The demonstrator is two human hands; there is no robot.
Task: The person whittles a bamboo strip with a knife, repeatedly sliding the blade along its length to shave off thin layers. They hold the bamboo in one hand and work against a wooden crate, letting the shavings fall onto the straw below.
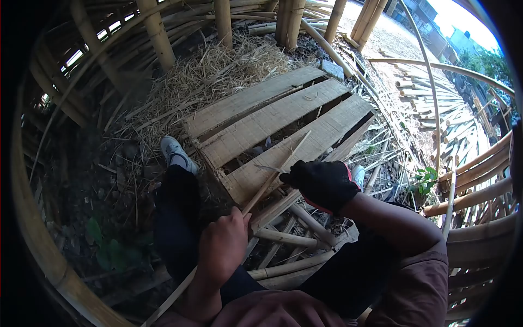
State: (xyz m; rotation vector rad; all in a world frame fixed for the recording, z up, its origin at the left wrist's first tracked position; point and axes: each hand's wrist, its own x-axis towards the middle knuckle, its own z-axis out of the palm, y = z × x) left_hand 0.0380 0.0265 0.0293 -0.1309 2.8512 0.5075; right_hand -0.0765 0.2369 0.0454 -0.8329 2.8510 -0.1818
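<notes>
My bare left hand (222, 240) is closed round a long, thin bamboo strip (263, 192). The strip slants up over the near edge of a slatted wooden pallet (256, 131), and its other end runs back past my left forearm. On my right hand (322, 184) is a black glove with some red on it. Its fingers are wrapped round a knife, whose thin blade (267, 167) points left and lies across the strip. The glove hides the knife's handle. Whether the blade cuts into the strip or only touches it, I cannot tell.
Dry straw and shavings (218, 73) are heaped behind the pallet. Bamboo posts (223, 24) stand along the back. Many cut poles (430, 103) lie outside at the right. More bamboo poles (289, 238) lie under my legs. A bent bamboo pole (41, 234) curves along the left.
</notes>
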